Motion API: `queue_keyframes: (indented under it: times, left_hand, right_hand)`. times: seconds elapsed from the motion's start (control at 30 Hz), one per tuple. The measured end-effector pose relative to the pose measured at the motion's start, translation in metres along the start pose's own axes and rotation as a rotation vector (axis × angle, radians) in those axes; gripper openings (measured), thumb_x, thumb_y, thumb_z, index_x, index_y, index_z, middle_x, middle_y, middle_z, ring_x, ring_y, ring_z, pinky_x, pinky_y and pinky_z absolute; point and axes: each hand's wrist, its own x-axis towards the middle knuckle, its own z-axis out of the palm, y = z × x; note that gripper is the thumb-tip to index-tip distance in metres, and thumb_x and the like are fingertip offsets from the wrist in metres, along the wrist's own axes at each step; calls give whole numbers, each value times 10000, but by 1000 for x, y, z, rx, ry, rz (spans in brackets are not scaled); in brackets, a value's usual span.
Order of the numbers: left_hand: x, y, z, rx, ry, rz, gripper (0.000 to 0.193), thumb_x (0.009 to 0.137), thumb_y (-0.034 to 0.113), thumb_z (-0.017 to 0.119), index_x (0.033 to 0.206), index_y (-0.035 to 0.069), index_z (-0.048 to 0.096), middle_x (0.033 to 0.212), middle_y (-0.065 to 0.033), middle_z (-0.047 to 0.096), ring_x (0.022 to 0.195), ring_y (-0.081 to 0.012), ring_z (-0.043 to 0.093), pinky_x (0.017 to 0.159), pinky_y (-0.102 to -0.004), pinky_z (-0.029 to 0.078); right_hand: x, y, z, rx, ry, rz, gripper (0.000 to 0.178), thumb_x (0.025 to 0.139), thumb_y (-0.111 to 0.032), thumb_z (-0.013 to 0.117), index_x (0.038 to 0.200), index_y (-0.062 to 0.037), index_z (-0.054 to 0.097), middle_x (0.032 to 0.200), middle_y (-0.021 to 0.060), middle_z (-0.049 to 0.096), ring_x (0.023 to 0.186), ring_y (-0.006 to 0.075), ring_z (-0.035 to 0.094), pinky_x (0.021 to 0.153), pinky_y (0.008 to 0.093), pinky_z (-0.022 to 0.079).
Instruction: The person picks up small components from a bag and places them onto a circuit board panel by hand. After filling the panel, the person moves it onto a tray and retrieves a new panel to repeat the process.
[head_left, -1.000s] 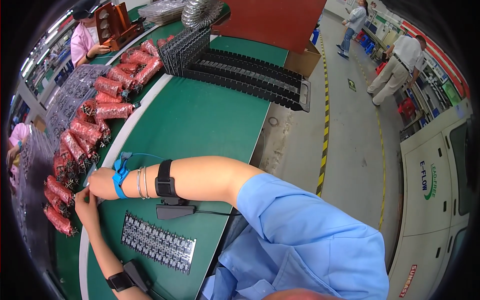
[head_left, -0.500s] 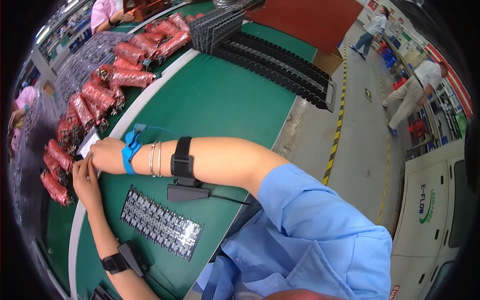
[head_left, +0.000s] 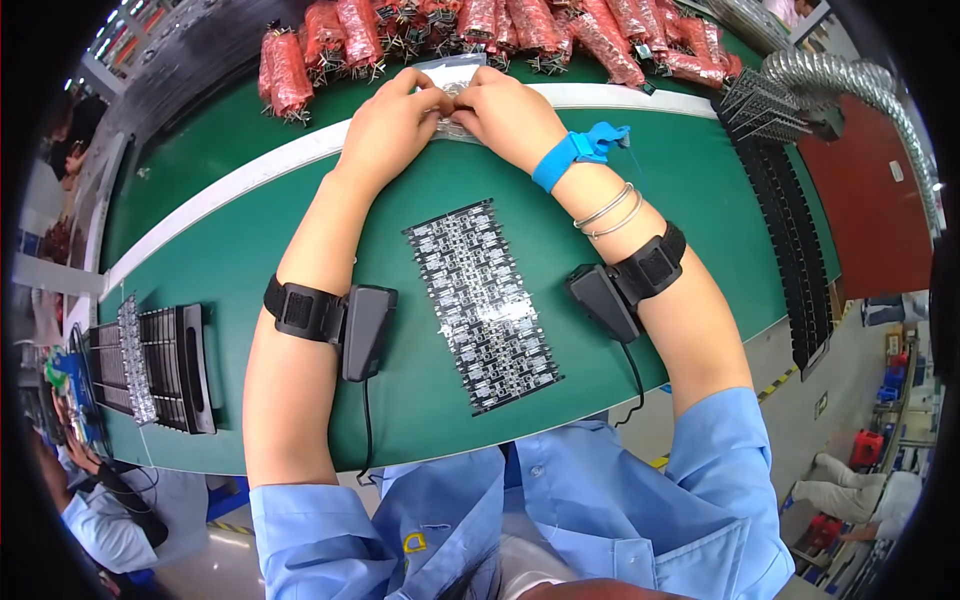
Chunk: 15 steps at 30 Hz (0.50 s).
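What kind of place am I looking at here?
Probably an electronics assembly floor: a panel of small circuit boards lies on the green bench, red-wrapped bundles lie in a row along its far side, and a ribbed black rack sits at the left.

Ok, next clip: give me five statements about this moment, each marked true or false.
1. The left hand and right hand meet at a small clear plastic bag. True.
2. A blue fabric wrist strap is on the left wrist. False: the strap is on the right.
3. A black-and-silver rectangular circuit-board panel lies on the green tabletop. True.
4. Red plastic-wrapped bundles lie between the forearms. False: the bundles lie beyond the curved white rail.
5. Two thin silver bangles circle the right forearm. True.
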Motion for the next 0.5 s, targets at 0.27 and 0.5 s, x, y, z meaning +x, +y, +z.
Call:
queue_keyframes:
  times: [0.27,0.5]
  left_hand:
    - [4,9,-3,118,-33,-44,114,779,200,654,872,135,655,938,-19,579,771,-258,621,671,-366,503]
    - [7,15,-2,181,-52,-118,125,763,217,666,863,142,672,928,-25,575,851,-230,613,722,-370,504]
  right_hand:
    - [4,12,2,107,71,-56,127,769,-135,672,866,-54,684,802,114,603,749,299,613,700,368,507]
    - [5,16,0,331,47,89,145,802,-142,673,898,-35,686,812,94,663,723,182,644,691,290,517]
